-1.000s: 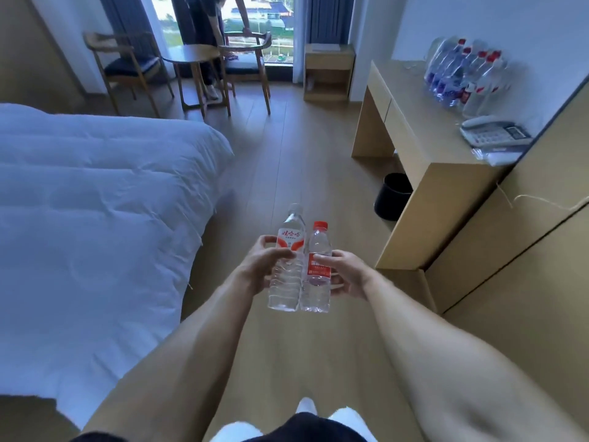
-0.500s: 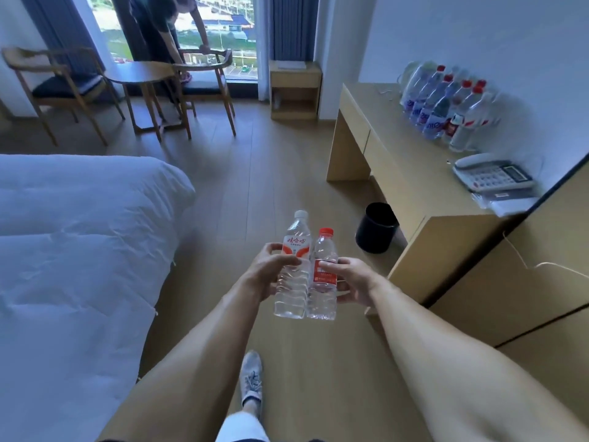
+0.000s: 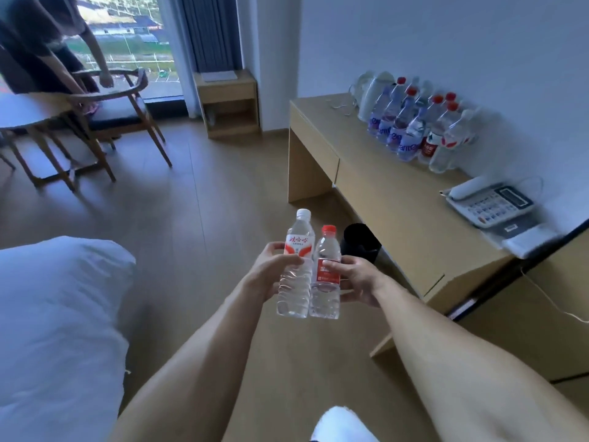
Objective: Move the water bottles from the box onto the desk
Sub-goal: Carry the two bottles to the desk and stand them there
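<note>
Carrying two bottles at centre frame, upright and pressed side by side, probably so both travel in one trip. Left hand [image 3: 271, 271] wrapped around the white-capped water bottle [image 3: 294, 266]; right hand [image 3: 353, 279] curled round the shorter red-capped water bottle [image 3: 325, 275]. Waiting at upper right: the desk [image 3: 392, 199], with a cluster of bottles [image 3: 414, 129] already lined against the wall, beside a white kettle [image 3: 371, 95]. Lower right of those, a telephone [image 3: 489, 202]. No box in view.

White-capped bottle [image 3: 294, 266] label reads "娃哈哈".
</note>
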Tool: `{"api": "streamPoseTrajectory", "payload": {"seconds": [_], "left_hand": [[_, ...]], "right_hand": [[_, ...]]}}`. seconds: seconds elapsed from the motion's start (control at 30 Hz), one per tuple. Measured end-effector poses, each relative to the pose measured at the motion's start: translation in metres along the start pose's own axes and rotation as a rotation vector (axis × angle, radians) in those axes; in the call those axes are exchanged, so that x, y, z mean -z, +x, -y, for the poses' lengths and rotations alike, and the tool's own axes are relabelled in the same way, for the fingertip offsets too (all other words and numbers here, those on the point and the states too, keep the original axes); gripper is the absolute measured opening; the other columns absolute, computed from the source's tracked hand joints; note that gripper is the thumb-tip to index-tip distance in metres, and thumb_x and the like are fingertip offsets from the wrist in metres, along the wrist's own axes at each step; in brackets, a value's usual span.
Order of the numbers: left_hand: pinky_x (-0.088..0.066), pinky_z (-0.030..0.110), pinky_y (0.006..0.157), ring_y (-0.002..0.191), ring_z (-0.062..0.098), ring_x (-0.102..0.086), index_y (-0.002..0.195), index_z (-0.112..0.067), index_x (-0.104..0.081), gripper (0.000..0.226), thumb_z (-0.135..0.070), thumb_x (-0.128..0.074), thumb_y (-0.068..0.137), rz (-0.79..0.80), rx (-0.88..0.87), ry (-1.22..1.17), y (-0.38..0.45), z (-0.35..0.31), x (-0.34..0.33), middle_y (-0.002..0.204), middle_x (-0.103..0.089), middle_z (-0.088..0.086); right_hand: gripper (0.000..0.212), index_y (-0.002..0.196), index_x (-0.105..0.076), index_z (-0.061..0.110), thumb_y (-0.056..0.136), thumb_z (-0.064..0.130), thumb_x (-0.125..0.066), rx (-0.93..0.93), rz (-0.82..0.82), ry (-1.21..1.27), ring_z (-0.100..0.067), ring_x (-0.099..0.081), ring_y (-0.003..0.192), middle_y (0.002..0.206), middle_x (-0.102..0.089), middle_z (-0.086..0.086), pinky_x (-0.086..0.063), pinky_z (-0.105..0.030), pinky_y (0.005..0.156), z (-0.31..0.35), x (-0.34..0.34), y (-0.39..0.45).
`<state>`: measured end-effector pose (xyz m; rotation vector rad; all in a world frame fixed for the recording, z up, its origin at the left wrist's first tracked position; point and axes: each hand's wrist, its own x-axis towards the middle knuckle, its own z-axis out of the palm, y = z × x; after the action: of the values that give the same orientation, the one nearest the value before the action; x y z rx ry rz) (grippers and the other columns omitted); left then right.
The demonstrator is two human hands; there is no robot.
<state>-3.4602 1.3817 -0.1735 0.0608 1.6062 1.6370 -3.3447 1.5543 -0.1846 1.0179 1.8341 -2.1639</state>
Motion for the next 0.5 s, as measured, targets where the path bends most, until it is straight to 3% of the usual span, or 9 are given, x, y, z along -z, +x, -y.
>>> {"api": "streamPoseTrajectory", "payload": {"seconds": [0.17, 0.23, 0.4, 0.5], "left_hand": [[-0.059, 0.051, 0.085, 0.098, 0.034, -0.070, 0.130, -0.013, -0.049, 0.061, 0.001, -0.076, 0.078, 0.035, 0.008, 0.023, 0.080, -0.037, 0.003, 0.117, -0.065, 0.019], [-0.058, 0.053, 0.088, 0.100, 0.035, -0.070, 0.130, -0.014, -0.049, 0.062, 0.001, -0.078, 0.077, 0.050, 0.006, 0.026, 0.116, -0.052, 0.003, 0.117, -0.065, 0.018], [-0.060, 0.039, 0.064, 0.088, 0.028, -0.074, 0.128, -0.017, -0.050, 0.063, -0.003, -0.081, 0.075, 0.058, -0.007, 0.050, 0.199, -0.100, -0.002, 0.116, -0.066, 0.016], [-0.058, 0.035, 0.058, 0.082, 0.026, -0.075, 0.128, -0.018, -0.050, 0.064, -0.002, -0.081, 0.075, 0.050, -0.017, 0.079, 0.248, -0.138, -0.009, 0.114, -0.067, 0.016]], "right_hand": [[0.053, 0.123, -0.064, 0.013, 0.077, 0.033, -0.082, 0.013, -0.049, 0.065, -0.035, -0.070, 0.103, 0.112, -0.073, -0.015, -0.054, -0.058, 0.092, 0.031, 0.015, 0.066], [0.059, 0.124, -0.063, 0.014, 0.073, 0.034, -0.083, 0.025, -0.050, 0.085, -0.035, -0.070, 0.104, 0.113, -0.073, -0.015, -0.054, -0.058, 0.093, 0.045, 0.023, 0.097], [0.066, 0.123, -0.064, 0.015, 0.064, 0.037, -0.086, 0.017, -0.028, 0.104, -0.032, -0.072, 0.099, 0.109, -0.074, -0.013, -0.058, -0.050, 0.081, 0.097, 0.049, 0.180], [0.069, 0.121, -0.065, 0.016, 0.061, 0.039, -0.087, 0.026, 0.004, 0.119, -0.029, -0.072, 0.091, 0.106, -0.075, -0.011, -0.057, -0.045, 0.075, 0.134, 0.066, 0.224]]}}
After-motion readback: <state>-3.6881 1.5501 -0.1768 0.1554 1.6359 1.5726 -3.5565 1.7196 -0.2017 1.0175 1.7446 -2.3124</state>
